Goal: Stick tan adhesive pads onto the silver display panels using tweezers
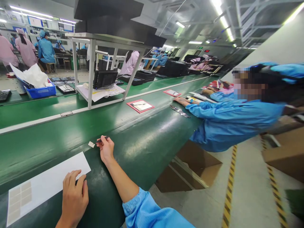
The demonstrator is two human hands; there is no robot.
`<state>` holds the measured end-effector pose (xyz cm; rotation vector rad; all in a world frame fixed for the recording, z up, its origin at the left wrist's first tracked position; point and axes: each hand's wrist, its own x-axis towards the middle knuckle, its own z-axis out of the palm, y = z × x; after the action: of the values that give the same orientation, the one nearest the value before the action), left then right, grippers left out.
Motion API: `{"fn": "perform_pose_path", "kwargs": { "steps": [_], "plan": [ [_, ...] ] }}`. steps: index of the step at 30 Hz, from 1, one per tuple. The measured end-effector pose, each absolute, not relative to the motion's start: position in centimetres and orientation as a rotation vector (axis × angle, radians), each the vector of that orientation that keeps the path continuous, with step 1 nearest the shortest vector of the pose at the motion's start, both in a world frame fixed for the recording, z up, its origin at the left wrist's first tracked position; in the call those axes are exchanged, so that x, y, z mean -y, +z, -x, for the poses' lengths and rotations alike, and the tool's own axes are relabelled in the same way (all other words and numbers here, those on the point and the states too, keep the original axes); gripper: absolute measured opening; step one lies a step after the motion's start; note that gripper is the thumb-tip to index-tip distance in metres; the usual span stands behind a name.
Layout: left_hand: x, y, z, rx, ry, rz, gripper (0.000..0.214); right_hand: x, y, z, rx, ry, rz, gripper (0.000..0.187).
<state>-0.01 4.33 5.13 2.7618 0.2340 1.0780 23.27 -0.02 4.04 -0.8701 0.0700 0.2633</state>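
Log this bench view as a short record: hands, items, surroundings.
left hand: over the white sheet, near its right end; contact unclear
right hand: holding a dark slim tool
tool tip: beside a small pale piece; gripped or not, unclear
sheet: beige patches at its left end
surface: green worktop
beyond: two red-bordered mats, blue bin
nearby: co-worker in blue, to the right

The person wears a creased, bright blue sleeve (155, 211) with a gathered cuff (131, 202); right hand (106, 150) and left hand (74, 197) are bare.
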Motion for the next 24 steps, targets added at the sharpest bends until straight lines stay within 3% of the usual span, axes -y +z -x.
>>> {"fn": "perform_pose_path", "kwargs": {
  "steps": [24],
  "plan": [
    [-4.3, 5.45, -0.01, -0.226, 1.084, -2.758, 0.016, 0.21, 4.15, -23.31, -0.061, 0.272, 0.876, 0.044]
  ]
}}
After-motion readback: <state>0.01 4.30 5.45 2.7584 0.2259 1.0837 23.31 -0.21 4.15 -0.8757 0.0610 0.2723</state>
